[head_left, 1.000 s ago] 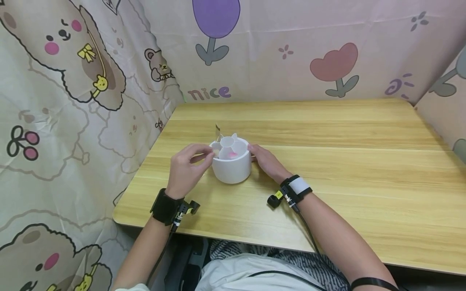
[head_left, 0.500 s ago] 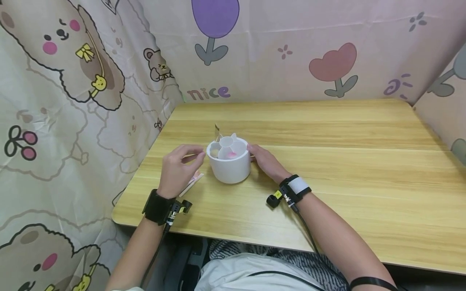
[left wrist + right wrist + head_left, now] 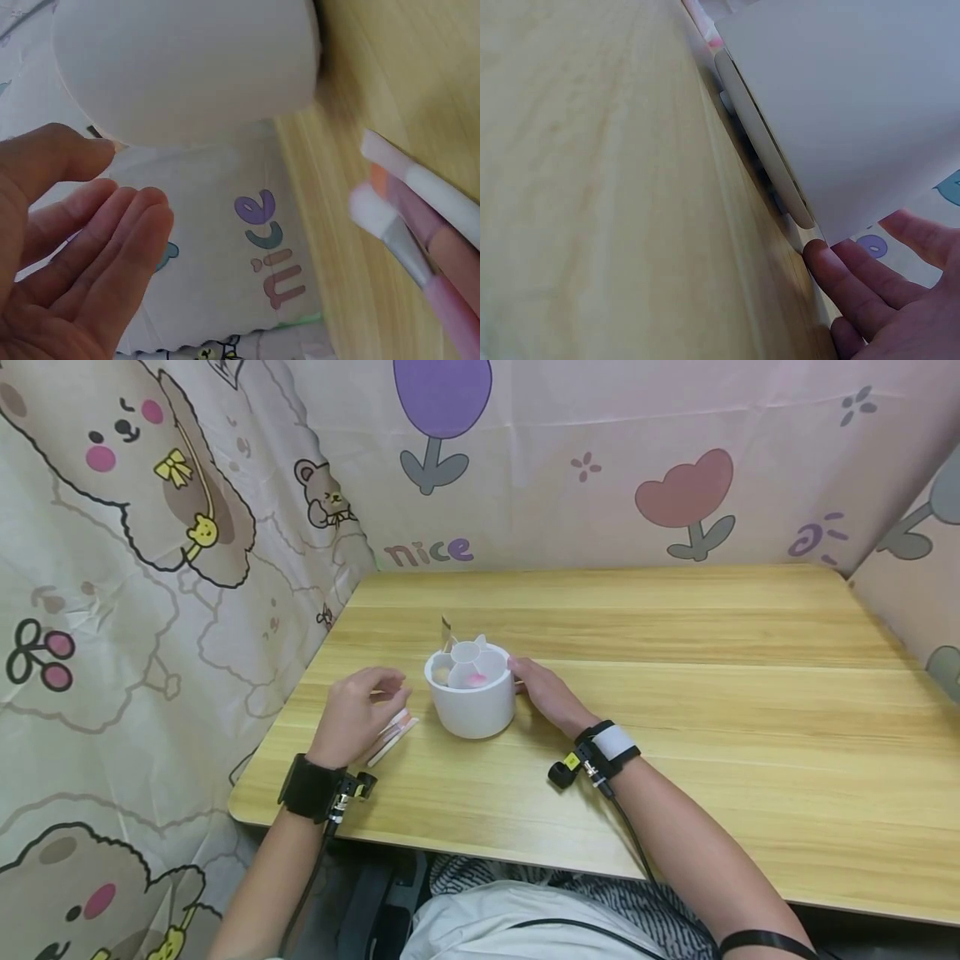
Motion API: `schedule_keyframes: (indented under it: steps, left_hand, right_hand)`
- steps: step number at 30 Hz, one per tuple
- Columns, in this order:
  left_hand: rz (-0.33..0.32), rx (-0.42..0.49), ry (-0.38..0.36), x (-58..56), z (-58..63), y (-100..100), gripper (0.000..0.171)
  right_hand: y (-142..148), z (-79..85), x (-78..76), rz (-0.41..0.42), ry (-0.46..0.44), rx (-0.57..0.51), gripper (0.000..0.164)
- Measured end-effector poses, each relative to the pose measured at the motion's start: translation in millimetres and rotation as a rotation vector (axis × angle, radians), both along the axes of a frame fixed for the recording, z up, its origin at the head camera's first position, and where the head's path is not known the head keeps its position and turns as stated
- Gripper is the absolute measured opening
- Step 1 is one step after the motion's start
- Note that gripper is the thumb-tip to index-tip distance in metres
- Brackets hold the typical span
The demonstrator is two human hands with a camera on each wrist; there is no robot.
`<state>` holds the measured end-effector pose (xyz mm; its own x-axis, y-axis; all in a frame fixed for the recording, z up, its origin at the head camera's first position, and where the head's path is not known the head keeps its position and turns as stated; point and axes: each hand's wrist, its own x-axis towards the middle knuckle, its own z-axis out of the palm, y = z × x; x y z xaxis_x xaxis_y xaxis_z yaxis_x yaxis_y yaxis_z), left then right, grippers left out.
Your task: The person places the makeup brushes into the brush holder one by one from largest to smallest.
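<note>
A white round organizer [image 3: 474,712] with inner compartments stands upright on the table. Something pink [image 3: 477,680] shows in its front compartment. My right hand [image 3: 551,695] rests against the organizer's right side; in the right wrist view its extended fingers [image 3: 859,289] touch low by the base. To the left, my left hand [image 3: 356,714] is apart from the organizer, fingers loosely bent and holding nothing. Three makeup brushes lie on the table beside it, partly hidden by the hand in the head view: a pink-handled brush [image 3: 446,311], an orange-brown brush [image 3: 450,251] and a white brush [image 3: 439,195].
A thin dark-topped piece [image 3: 446,633] sticks up at the organizer's back left. The wooden table [image 3: 675,710] extends far to the right. Printed curtains [image 3: 525,510] hang behind and at the left. A cable [image 3: 628,835] runs from the right wrist camera.
My left hand has drawn away from the organizer's left rim, toward the left and nearer the body, uncovering the brushes on the table. My right hand stays at the organizer's side.
</note>
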<state>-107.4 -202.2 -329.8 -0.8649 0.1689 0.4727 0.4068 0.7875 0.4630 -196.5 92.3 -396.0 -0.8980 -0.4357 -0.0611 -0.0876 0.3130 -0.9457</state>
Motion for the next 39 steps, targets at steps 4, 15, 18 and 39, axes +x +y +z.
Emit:
schedule_keyframes:
  steps: [4, 15, 18, 39]
  left_hand:
    - [0.017, -0.024, -0.066, -0.9, -2.4, -4, 0.021]
    - [0.071, -0.169, -0.262, -4.1, -11.4, -17, 0.029]
    - [0.088, -0.2, -0.309, -5.6, -15.3, -20, 0.03]
    - [0.151, -0.282, -0.475, -9.5, -29.0, -27, 0.03]
  right_hand:
    - [0, 0.6, 0.4, 0.002, -0.004, -0.004, 0.071]
    - [0, -0.2, -0.9, 0.009, -0.007, -0.011, 0.072]
    - [0, -0.8, -1.2, 0.008, -0.006, -0.013, 0.071]
    - [1, -0.7, 0.1, 0.008, -0.006, -0.007, 0.071]
